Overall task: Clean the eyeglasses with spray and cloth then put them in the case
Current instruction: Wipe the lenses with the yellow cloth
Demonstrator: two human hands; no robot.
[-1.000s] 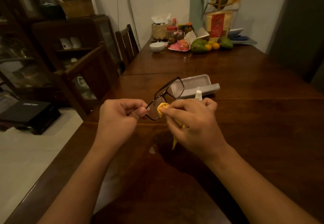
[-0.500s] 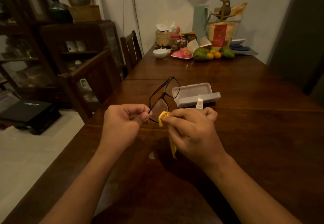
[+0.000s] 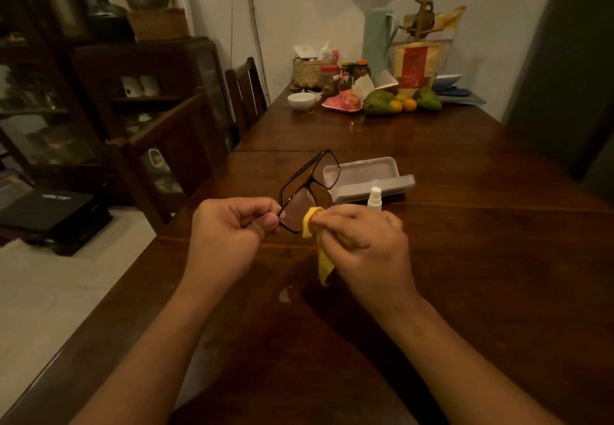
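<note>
Black-framed eyeglasses (image 3: 307, 185) are held up above the dark wooden table (image 3: 465, 258), tilted with one lens pointing away. My left hand (image 3: 232, 228) pinches the near end of the frame. My right hand (image 3: 362, 241) grips a yellow cloth (image 3: 314, 228), pressed against the lower edge of the near lens, with a strip hanging down below the fingers. Behind the hands an open grey glasses case (image 3: 368, 178) lies on the table. A small white spray bottle (image 3: 375, 197) stands just in front of the case, partly hidden by my right hand.
A white bowl (image 3: 300, 101), jars, a basket, fruit (image 3: 378, 102) and a pale flask (image 3: 377, 39) crowd the table's far end. Two wooden chairs (image 3: 172, 148) stand along the left edge, with a dark cabinet behind. A small wet spot (image 3: 285, 295) marks the table near me.
Both hands with the glasses have dropped slightly in view as the camera tilted up. The cloth has slid from the middle of the near lens to its lower edge.
</note>
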